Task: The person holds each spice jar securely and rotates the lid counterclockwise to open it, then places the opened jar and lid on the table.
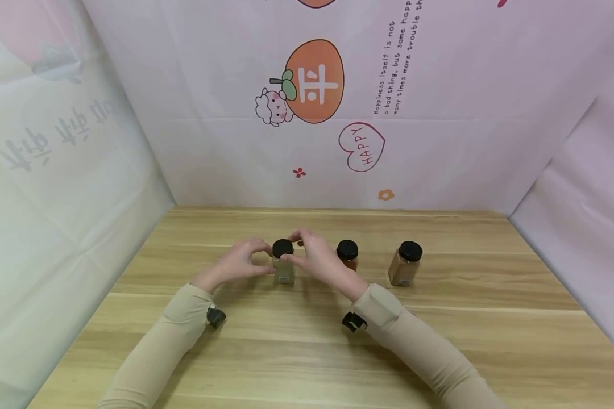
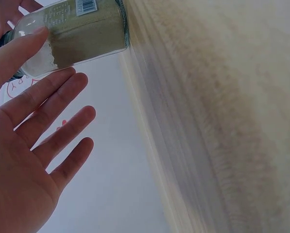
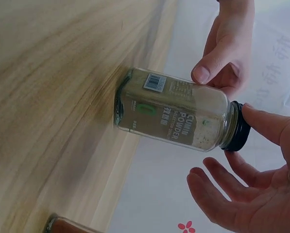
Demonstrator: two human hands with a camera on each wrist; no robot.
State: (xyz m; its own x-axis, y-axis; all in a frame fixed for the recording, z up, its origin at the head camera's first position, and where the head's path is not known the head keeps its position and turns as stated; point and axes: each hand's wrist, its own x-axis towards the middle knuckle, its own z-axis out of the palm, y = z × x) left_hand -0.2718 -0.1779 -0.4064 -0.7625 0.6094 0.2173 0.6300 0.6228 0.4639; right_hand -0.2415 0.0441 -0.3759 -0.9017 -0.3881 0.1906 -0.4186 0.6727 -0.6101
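Note:
A glass jar of cumin powder (image 3: 169,111) with a black lid (image 1: 283,247) stands upright on the wooden table. From the left, my left hand (image 1: 239,262) holds its body between thumb and forefinger; the other fingers spread loosely, as the left wrist view shows. My right hand (image 1: 321,260) reaches across from the right and pinches the lid, thumb on the near side and forefinger on the far side. The jar's label and barcode face my side. Powder fills the lower part of the glass (image 2: 86,39).
Just right of my right hand stands a jar of reddish-brown spice (image 1: 349,262), partly hidden by that hand. Farther right is a jar of light-brown powder (image 1: 405,267). Both have black lids. A printed white backdrop (image 1: 225,142) rises behind the table (image 1: 286,352).

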